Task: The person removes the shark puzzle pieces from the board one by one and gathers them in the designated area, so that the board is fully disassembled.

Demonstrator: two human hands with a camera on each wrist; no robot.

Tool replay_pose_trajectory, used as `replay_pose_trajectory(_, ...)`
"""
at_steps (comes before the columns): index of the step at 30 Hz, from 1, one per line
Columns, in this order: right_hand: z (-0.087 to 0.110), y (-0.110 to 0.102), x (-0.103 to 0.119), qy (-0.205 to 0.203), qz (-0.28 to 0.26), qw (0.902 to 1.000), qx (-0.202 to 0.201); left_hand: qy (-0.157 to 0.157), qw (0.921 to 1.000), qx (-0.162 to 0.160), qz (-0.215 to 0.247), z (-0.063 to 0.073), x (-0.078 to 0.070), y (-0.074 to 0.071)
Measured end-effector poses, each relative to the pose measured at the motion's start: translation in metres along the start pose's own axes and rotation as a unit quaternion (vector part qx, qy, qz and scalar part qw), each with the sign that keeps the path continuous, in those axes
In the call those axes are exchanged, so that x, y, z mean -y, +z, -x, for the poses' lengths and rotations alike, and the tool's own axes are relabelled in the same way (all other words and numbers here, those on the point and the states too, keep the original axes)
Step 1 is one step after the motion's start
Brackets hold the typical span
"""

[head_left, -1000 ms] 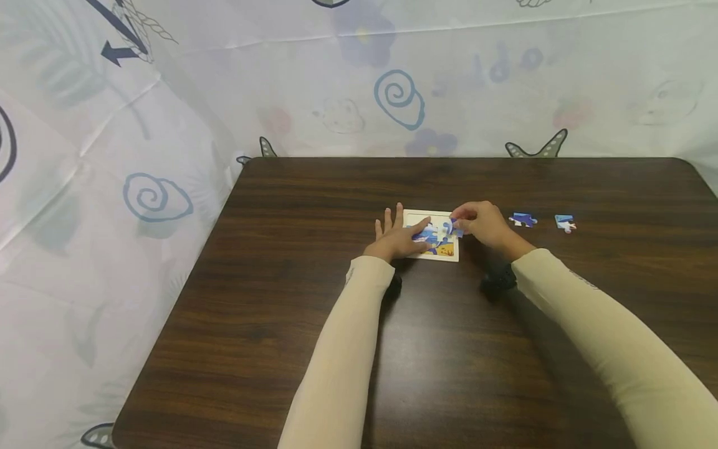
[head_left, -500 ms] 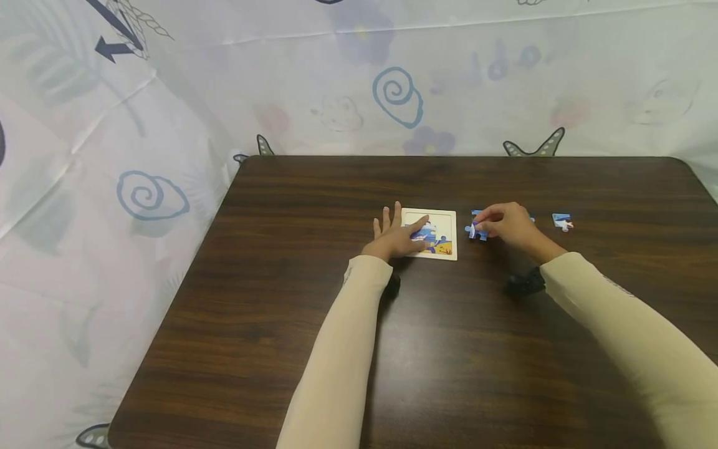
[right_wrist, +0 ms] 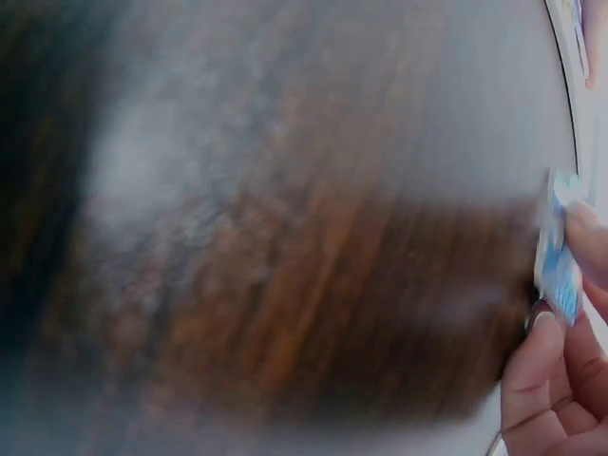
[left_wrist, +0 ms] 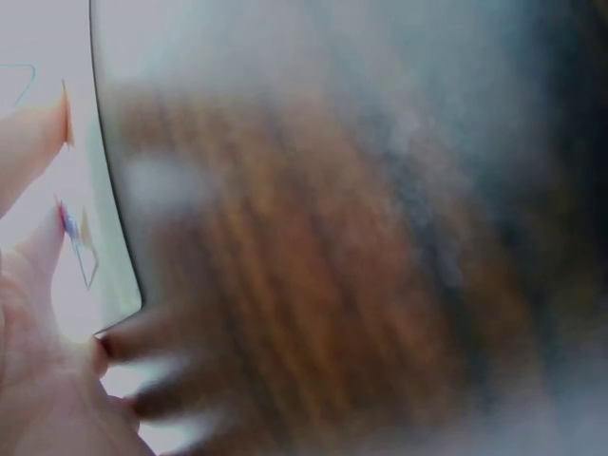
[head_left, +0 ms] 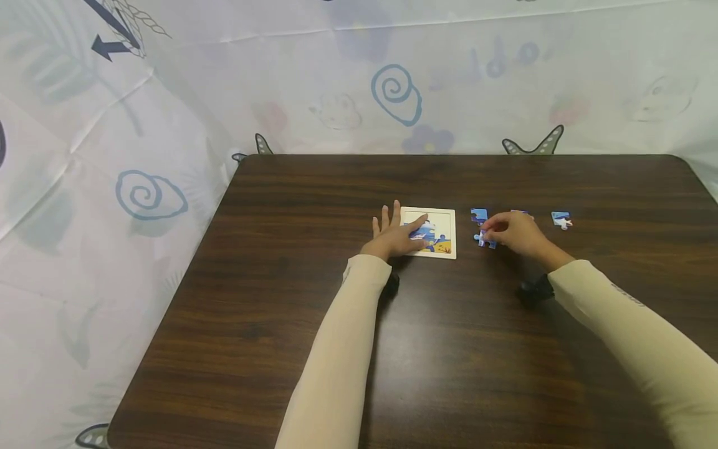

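My left hand (head_left: 392,240) rests with spread fingers on a small jigsaw puzzle board (head_left: 446,219) with a pale frame. Its fingers and thumb cover part of the picture, which shows blue shapes above a yellow strip. Right of the board, my right hand (head_left: 517,234) pinches a blue and white puzzle piece (head_left: 480,239) between thumb and fingers. The right wrist view shows this puzzle piece (right_wrist: 559,261) tilted on edge. Just behind it lies a blue puzzle piece (head_left: 478,215) on the table.
Another puzzle piece (head_left: 524,212) shows partly behind my right hand. Farther right lies a blue and white puzzle piece (head_left: 561,219). The dark wood table (head_left: 269,299) meets a patterned cloth (head_left: 336,81) at its back edge.
My right hand has moved right, off the board, with the puzzle piece, then slightly toward me. A blue piece now lies apart behind the held one. My left hand stays on the board.
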State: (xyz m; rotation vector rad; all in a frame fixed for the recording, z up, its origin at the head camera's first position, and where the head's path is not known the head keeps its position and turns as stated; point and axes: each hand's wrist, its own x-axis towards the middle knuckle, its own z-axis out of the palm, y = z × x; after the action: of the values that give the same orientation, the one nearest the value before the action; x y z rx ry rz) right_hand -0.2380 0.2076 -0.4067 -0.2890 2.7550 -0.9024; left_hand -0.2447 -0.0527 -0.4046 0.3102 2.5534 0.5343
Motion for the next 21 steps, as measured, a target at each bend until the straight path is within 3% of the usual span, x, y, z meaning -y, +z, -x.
replay_pose_trajectory(5,-0.002,0.004,0.001,-0.019,0.021,0.9996,0.004,0.001,1.0000,0.000,-0.002,0.000,0.000,0.000)
replay_pose_trajectory(17,0.006,0.008,0.006,-0.054,0.059,0.9955,-0.051,0.004,1.0000,0.001,-0.001,0.000,0.000,0.000)
replay_pose_trajectory(21,0.009,0.010,0.011,-0.062,0.070,0.9942,-0.052,0.006,1.0000,0.001,0.001,0.000,0.000,0.000)
